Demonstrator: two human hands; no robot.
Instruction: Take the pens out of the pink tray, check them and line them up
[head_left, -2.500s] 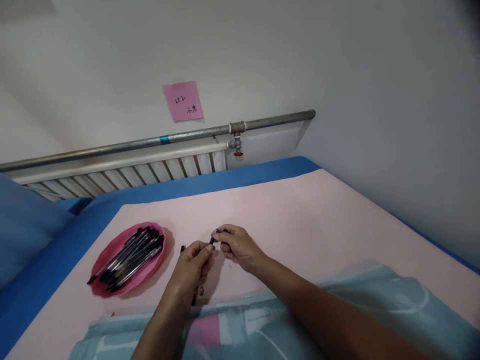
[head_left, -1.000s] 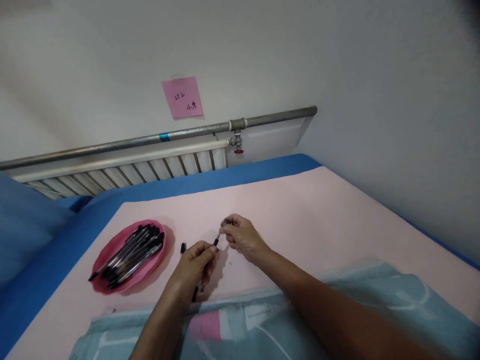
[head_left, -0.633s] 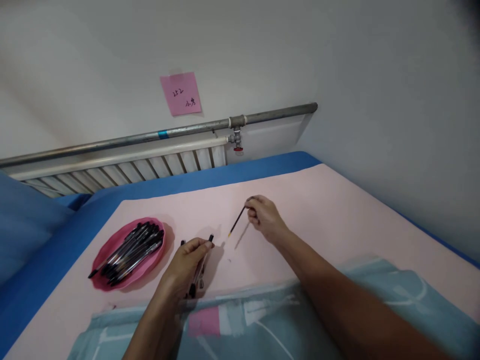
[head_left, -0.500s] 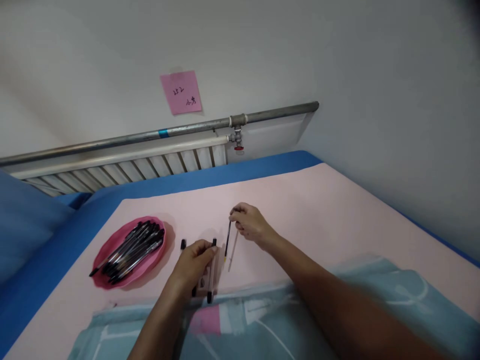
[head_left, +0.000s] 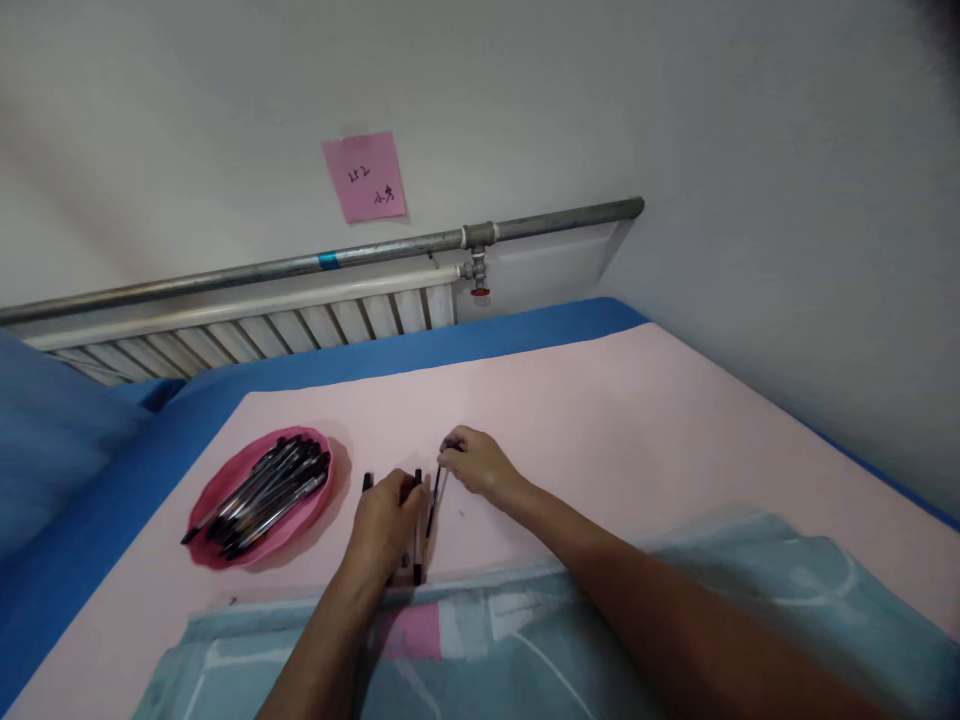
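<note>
My left hand (head_left: 384, 520) is closed around the upper part of a clear-barrelled pen (head_left: 418, 545) with black ends, tilted near the front of the pink surface. Another black-ended pen (head_left: 367, 482) shows partly from under this hand, the rest hidden. My right hand (head_left: 477, 464) pinches the top of a thin dark pen refill (head_left: 433, 505). The refill slants down to a yellowish lower end, close beside the right of the pen. Left of both hands stands a pink oval basket (head_left: 196, 548) with many black-capped pens (head_left: 274, 490) heaped in it.
The pink cover (head_left: 600, 430) lies over a blue sheet (head_left: 360, 367). A light-blue cloth (head_left: 540, 650) is bunched along the front. Behind stand a white radiator (head_left: 322, 325) and a metal pipe (head_left: 255, 273) with a red-handled valve (head_left: 480, 292). A pink note (head_left: 365, 178) sticks to the wall.
My right hand has moved left and slightly down with the refill, bringing it nearer the pen. The left hand's pen has shifted slightly left and up.
</note>
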